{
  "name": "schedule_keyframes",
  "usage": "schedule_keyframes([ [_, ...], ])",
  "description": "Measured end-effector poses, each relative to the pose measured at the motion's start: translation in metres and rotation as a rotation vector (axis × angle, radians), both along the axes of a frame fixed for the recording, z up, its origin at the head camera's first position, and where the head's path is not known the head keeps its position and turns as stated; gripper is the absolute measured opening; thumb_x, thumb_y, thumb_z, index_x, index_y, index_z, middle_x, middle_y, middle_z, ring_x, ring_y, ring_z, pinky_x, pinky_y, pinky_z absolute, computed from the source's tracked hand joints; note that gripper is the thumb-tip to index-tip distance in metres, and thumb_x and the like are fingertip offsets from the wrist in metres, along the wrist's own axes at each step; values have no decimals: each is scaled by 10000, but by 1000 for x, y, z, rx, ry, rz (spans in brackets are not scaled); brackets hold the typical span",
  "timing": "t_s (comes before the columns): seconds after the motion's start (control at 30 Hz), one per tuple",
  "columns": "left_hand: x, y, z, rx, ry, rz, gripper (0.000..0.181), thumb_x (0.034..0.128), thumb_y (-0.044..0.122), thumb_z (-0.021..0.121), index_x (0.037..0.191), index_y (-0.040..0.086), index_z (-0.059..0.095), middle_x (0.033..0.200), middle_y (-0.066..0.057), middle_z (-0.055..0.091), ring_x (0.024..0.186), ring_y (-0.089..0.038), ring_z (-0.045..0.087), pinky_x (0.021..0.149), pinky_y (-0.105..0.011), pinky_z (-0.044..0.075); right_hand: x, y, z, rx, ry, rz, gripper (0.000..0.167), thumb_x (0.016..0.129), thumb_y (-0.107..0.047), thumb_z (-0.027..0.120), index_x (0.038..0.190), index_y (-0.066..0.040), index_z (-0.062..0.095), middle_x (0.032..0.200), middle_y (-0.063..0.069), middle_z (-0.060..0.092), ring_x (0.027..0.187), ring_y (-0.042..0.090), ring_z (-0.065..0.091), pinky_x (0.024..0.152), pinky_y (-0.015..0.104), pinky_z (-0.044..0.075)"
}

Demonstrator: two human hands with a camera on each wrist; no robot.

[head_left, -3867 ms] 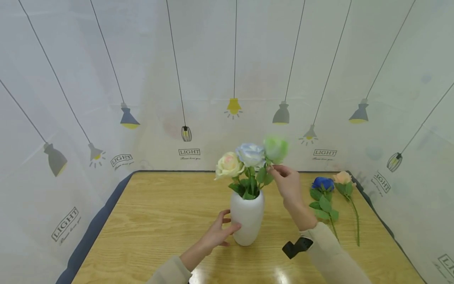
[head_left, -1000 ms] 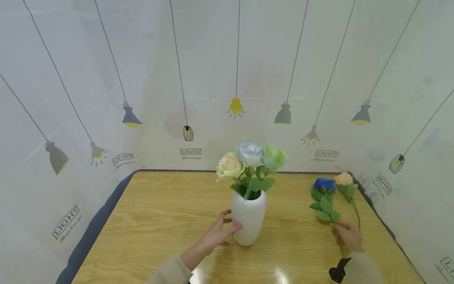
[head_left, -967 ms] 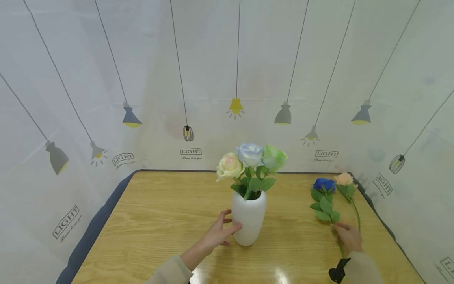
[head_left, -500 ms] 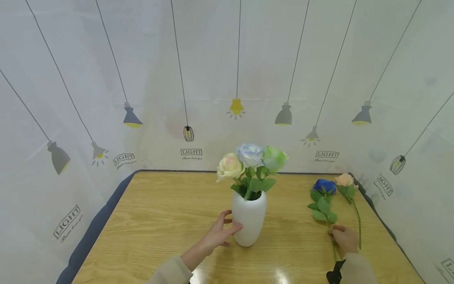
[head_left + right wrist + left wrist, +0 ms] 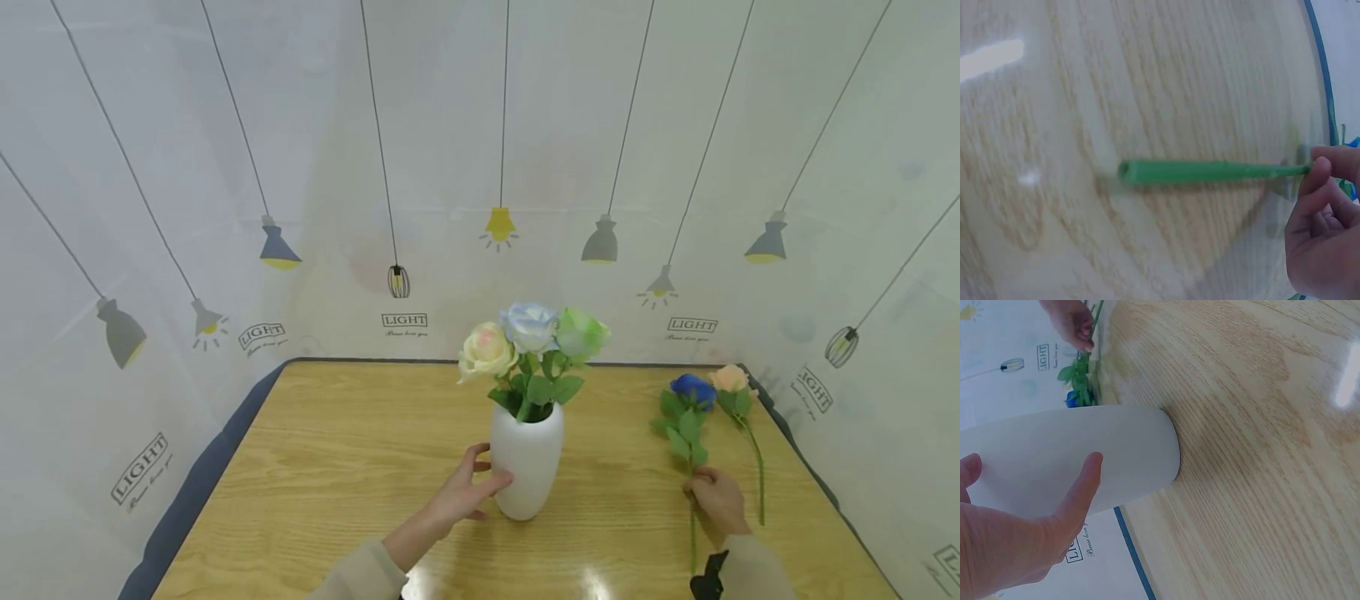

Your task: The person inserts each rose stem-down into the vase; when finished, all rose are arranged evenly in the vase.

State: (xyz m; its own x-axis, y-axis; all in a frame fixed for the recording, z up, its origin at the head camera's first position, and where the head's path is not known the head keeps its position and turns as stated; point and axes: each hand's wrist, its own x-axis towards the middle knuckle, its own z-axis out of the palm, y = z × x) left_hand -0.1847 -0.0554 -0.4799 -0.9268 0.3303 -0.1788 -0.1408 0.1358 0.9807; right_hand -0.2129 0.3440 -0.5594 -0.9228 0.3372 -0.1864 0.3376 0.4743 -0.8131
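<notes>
A white vase [image 5: 527,467] stands upright on the table, holding a cream rose [image 5: 487,352], a pale blue rose [image 5: 529,327] and a green rose [image 5: 581,335]. My left hand [image 5: 462,495] grips the vase's left side, its thumb across the white surface [image 5: 1129,450] in the left wrist view. On the right, my right hand [image 5: 718,498] pinches the stem of a blue rose [image 5: 693,391] below its leaves. In the right wrist view the green stem [image 5: 1197,170] runs out from between the thumb and finger of that hand [image 5: 1325,231].
A peach rose [image 5: 731,379] lies on the wooden table [image 5: 337,442] right of the blue one, near the back right corner. Behind the table hangs a pale cloth [image 5: 442,150] printed with lamps. A black band [image 5: 708,575] is at my right wrist.
My right hand has left the green rose, now resting in the vase, and taken the blue rose's stem. It has shifted slightly left with it, the stem turning more upright in view.
</notes>
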Motion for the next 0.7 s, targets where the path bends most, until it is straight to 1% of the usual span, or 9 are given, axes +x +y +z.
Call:
schedule_keyframes([
  [0.1, -1, 0, 0, -3, 3, 2, 729, 812, 361, 624, 1339, 47, 230, 1255, -252, 333, 984, -363, 490, 635, -481, 478, -1, -3, 7, -47, 35, 39, 489, 826, -107, 511, 1219, 142, 363, 934, 180, 563, 690, 160, 516, 553, 240, 429],
  [0.17, -1, 0, -1, -5, 0, 3, 731, 810, 363, 626, 1338, 46, 232, 1254, -254, 333, 982, -362, 491, 636, -482, 478, -2, -5, 12, -44, 62, 66, 477, 848, -106, 494, 1220, 156, 351, 947, 183, 560, 675, 143, 531, 559, 250, 446],
  [0.3, -1, 0, -1, -10, -3, 4, 736, 807, 366, 629, 1338, 46, 233, 1256, -259, 328, 978, -361, 493, 641, -484, 478, -4, -10, 19, -95, 94, 82, 478, 874, -118, 495, 1239, 149, 338, 992, 181, 544, 666, 130, 551, 565, 252, 468],
  [0.43, -1, 0, -1, -11, -4, 7, 738, 805, 367, 632, 1339, 48, 235, 1255, -258, 330, 976, -361, 494, 640, -485, 479, -6, -15, 25, -148, 139, 103, 500, 895, -201, 507, 1240, 126, 351, 1014, 170, 539, 676, 149, 555, 580, 259, 473],
  [0.53, -1, 0, -1, -11, -7, 6, 738, 805, 368, 632, 1340, 52, 234, 1257, -255, 331, 980, -363, 492, 642, -489, 477, -8, -17, 29, -163, 176, 146, 531, 899, -273, 513, 1238, 107, 361, 1025, 187, 536, 667, 162, 551, 602, 300, 479],
  [0.57, -1, 0, -1, -11, -7, 5, 739, 805, 368, 631, 1341, 52, 232, 1258, -255, 330, 982, -364, 491, 643, -489, 477, -11, -16, 28, -166, 196, 150, 535, 892, -288, 526, 1229, 99, 376, 1014, 185, 545, 649, 164, 555, 594, 308, 483],
  [0.63, -1, 0, 0, -13, -9, 3, 741, 806, 368, 630, 1343, 53, 229, 1260, -256, 328, 986, -369, 487, 642, -488, 478, -17, -14, 26, -161, 227, 195, 541, 892, -310, 521, 1234, 84, 378, 1023, 198, 531, 646, 185, 555, 608, 346, 482],
  [0.7, -1, 0, 0, -17, -10, 1, 743, 806, 371, 629, 1345, 55, 225, 1262, -257, 325, 988, -375, 483, 640, -486, 479, -27, -9, 17, -161, 242, 201, 532, 876, -359, 536, 1236, 13, 409, 1020, 158, 538, 643, 188, 569, 598, 366, 486],
])
